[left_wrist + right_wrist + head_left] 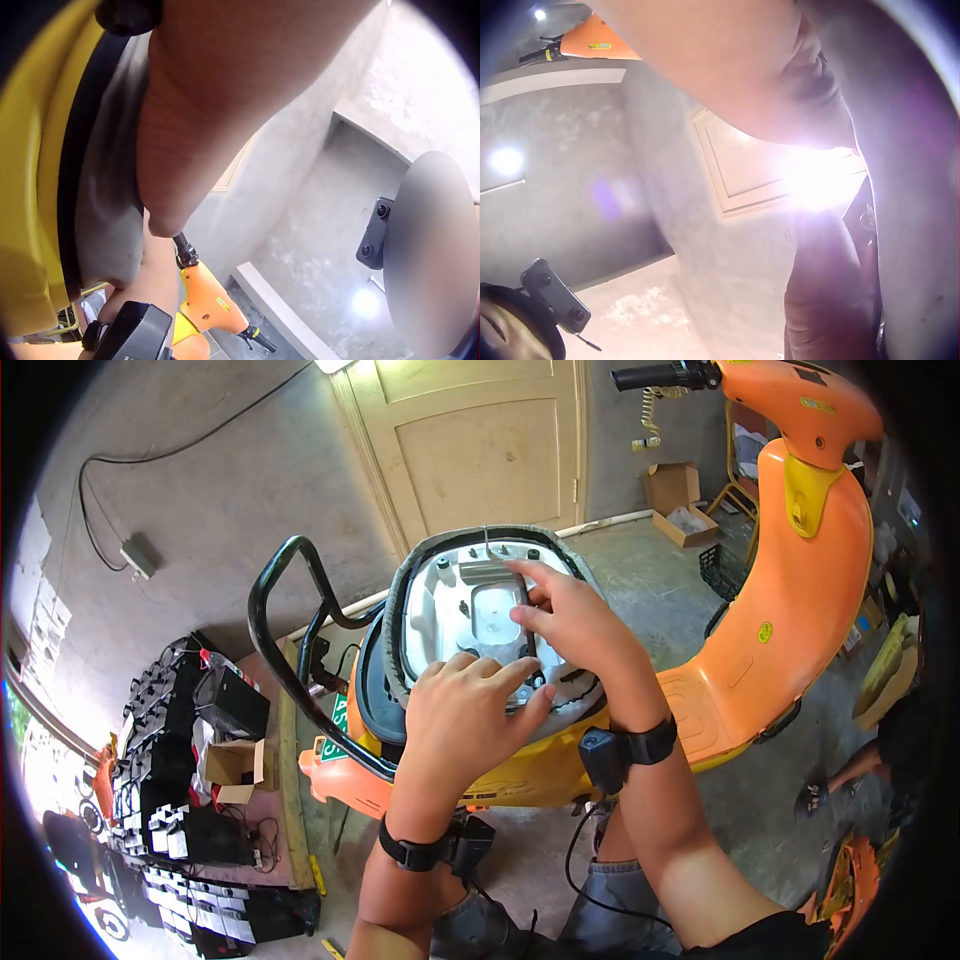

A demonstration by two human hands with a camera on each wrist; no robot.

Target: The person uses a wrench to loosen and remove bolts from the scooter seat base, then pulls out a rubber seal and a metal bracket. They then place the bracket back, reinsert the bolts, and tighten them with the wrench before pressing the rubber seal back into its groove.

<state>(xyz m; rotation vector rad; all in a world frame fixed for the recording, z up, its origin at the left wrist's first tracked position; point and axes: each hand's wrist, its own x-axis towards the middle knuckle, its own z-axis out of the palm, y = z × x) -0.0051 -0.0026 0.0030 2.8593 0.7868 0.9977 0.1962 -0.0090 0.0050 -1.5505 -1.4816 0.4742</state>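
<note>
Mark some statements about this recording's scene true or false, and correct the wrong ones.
1. The left hand and right hand are both at the white panel. True.
2. The bodywork is mostly blue. False: the scooter is mainly orange.
3. In the head view, a black rail curves up left of the panel. True.
4. Only one wrist wears a band. False: a left band and a right band show.
5. The box right of the door is open. True.
6. The door stands wide open. False: it is shut.
</note>
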